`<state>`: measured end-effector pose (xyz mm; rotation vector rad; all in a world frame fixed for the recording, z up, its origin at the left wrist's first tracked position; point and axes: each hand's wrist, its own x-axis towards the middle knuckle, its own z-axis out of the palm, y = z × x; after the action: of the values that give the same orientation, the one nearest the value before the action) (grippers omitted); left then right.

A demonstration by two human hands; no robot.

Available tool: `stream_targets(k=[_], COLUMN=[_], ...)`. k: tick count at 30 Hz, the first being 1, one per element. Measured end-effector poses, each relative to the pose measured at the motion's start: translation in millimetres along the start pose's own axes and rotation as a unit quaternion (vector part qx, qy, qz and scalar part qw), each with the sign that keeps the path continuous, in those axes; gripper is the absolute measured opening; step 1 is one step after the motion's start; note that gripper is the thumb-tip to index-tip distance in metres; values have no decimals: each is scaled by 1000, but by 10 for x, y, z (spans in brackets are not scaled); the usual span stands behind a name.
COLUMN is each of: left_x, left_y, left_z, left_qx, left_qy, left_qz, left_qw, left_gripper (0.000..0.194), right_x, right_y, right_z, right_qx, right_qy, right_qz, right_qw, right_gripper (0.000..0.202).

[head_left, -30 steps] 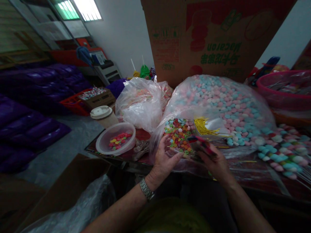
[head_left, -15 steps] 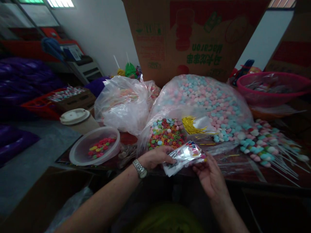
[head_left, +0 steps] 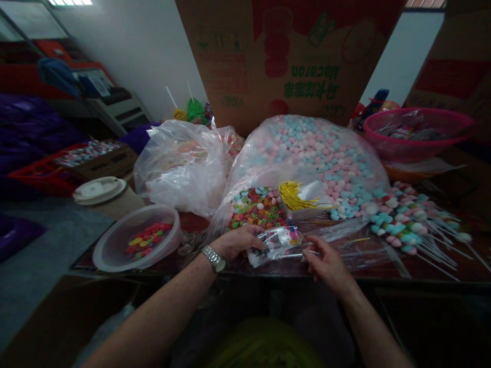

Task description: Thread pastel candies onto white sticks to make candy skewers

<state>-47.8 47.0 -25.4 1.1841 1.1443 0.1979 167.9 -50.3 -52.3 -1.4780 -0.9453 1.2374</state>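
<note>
My left hand [head_left: 238, 243], with a metal watch on its wrist, is closed on a small stack of printed clear plastic bags [head_left: 282, 240]. The bags lie nearly flat above the table's front edge. Just off their right end is my right hand [head_left: 328, 263], its thumb and forefinger apart. Behind the bags, colourful ring-shaped candies [head_left: 257, 207] lie on the plastic of a large clear bag. A bundle of gold twist ties [head_left: 295, 196] rests to their right.
Pink, blue and white candies fill the large clear bag [head_left: 307, 148]. Candy skewers [head_left: 410, 220] lie at right, below a pink basin [head_left: 414, 135]. A translucent bowl [head_left: 103, 250] with candies stands at left, near another plastic bag [head_left: 187, 174]. A cardboard box [head_left: 238, 61] rises behind.
My right hand has come off the right end of the bags, and its fingers have spread. The left hand keeps hold of the stack. The view has shifted slightly.
</note>
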Motion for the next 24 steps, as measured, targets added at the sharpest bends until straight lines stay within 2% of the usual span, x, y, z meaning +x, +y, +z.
stream_targets(k=[2,5,7,8,9,10,11,12,13,14,16,18,20,22,24], left_x=[-15,-113,-258,-352,-453,-553,-643,-716,-764,-788,-772,-710,-648,-604,-576], left_y=[18,93,189,250,316,380,438,485,514,524,493,421,353,311,289], left_z=[2,37,134,215,314,427,545,660,763,849,951,968,934,891,862], left_qx=[38,103,160,188,256,314,348,362,370,364,316,246,186,151,134], left_qy=[11,45,117,157,230,264,248,192,114,46,-19,-28,-36,-54,-52], left_qz=[6,24,65,96,163,230,294,352,375,376,331,269,230,221,221], left_qw=[999,993,978,965,925,883,855,842,842,851,889,931,955,962,965], left_gripper=[33,33,39,44,44,42,46,53,49,36,10,14,17,16,12], right_x=[6,-47,-166,-252,-351,-454,-553,-639,-708,-757,-795,-776,-733,-688,-651], right_y=[14,-44,-147,-213,-284,-355,-421,-476,-517,-542,-545,-497,-417,-326,-254], right_z=[-83,-417,-678,-772,-822,-825,-783,-708,-616,-524,-385,-329,-313,-288,-244], right_qx=[-29,-98,-190,-239,-281,-311,-330,-340,-340,-331,-288,-214,-126,-56,-50], right_qy=[-2,41,80,82,66,34,-10,-56,-90,-101,-66,-29,-49,-87,-83], right_qz=[-23,-72,-113,-138,-164,-193,-226,-257,-283,-300,-282,-203,-117,-77,-83], right_qw=[999,992,972,958,943,930,916,903,892,889,913,955,984,992,992], right_gripper=[43,37,39,40,40,38,37,35,34,33,33,41,43,26,25])
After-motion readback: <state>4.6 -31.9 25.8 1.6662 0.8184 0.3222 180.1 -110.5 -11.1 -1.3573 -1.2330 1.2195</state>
